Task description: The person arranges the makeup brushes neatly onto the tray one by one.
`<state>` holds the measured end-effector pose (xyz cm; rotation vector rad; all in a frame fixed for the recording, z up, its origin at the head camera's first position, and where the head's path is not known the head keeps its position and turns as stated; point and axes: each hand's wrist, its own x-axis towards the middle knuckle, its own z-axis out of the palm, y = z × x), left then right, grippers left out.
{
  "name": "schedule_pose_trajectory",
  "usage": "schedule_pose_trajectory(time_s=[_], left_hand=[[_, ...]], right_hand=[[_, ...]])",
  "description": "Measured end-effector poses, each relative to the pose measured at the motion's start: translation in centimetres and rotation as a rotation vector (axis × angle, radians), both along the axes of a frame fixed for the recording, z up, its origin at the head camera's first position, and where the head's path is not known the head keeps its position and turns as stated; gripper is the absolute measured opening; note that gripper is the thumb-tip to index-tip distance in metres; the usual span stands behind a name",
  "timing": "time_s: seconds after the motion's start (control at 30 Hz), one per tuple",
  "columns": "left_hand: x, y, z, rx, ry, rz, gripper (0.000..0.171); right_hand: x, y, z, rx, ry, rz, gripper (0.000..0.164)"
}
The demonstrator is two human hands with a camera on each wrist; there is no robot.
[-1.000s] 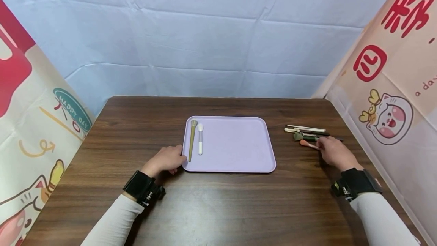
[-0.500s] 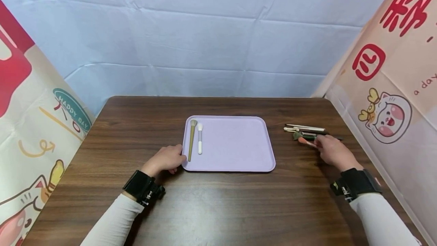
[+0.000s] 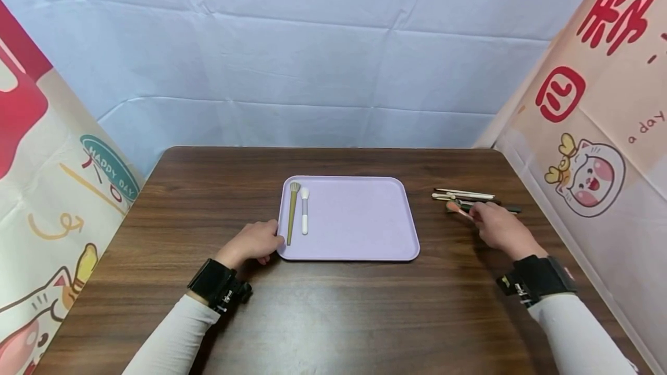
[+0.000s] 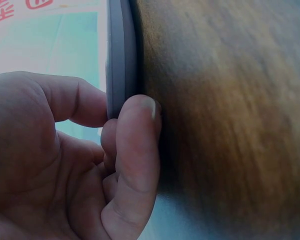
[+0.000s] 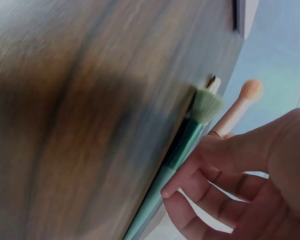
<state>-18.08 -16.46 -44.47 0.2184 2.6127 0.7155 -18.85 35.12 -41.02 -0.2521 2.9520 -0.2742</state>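
My left hand [image 3: 254,241] grips the near-left corner of a lilac tray [image 3: 365,221]; in the left wrist view, thumb and fingers pinch its rim [image 4: 121,60]. Along the tray's left side lie an olive makeup brush [image 3: 292,216] and a shorter white-and-grey makeup brush [image 3: 305,213]. Over at the right, my right hand [image 3: 500,227] pinches a pink makeup brush [image 5: 235,112] with an orange-pink head, raised above the others and pointing toward the tray. Beneath it on the table lies a green makeup brush [image 5: 182,142], partly hidden by the hand in the head view.
Several thin sticks or brushes [image 3: 464,194] lie together just beyond my right hand. The dark wooden table [image 3: 339,317] is bounded by a pale cloth [image 3: 312,74] at the back and printed cloths [image 3: 589,178] at both sides.
The right hand has lifted the pink makeup brush off the table and moved it slightly left and away from me, over the green brush. The left hand has stayed at the tray corner.
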Motion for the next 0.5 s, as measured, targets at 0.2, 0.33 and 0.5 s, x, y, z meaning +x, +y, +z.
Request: schedule_pose_trajectory(time_s=[0.2, 0.33, 0.5], left_hand=[[0.1, 0.0, 0.0, 0.011, -0.011, 0.004, 0.019], [0.1, 0.0, 0.2, 0.020, -0.008, 0.001, 0.019], [0.1, -0.1, 0.2, 0.021, -0.005, -0.001, 0.020]], right_hand=[[-0.1, -0.9, 0.2, -0.023, 0.016, 0.027, 0.014], [-0.1, -1.7, 0.4, -0.031, 0.032, 0.046, 0.014], [0.0, -2.6, 0.5, -0.061, 0.014, 0.048, 0.014]])
